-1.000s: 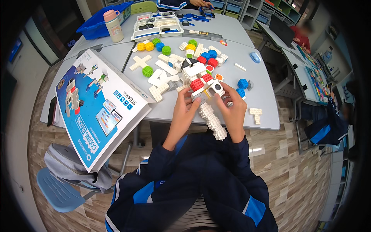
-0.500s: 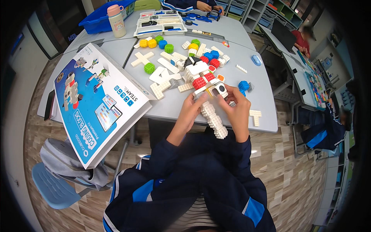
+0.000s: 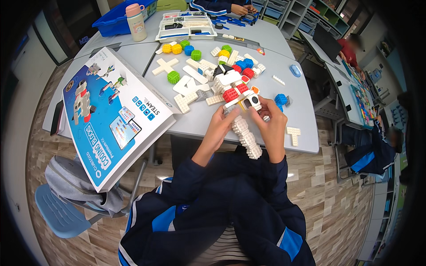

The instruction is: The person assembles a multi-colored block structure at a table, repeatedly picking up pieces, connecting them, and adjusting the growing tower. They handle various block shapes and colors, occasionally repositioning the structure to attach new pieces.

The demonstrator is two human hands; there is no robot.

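Note:
Between my two hands is a building-block model made of white studded pieces with red blocks in it. A knobbly white chain of blocks hangs from it toward my lap, past the table's near edge. My left hand grips its left side, thumb pressed near a grey piece. On the other side my right hand closes around a white block with a dark round spot. The model's far end lies among loose pieces, so where it stops is unclear. Palms and several fingertips are hidden.
Loose white, green and blue blocks lie around the model. A large blue-and-white box leans over the left edge. Behind are a sorting tray, a bottle and a blue bin. A co-worker's hands work across the table.

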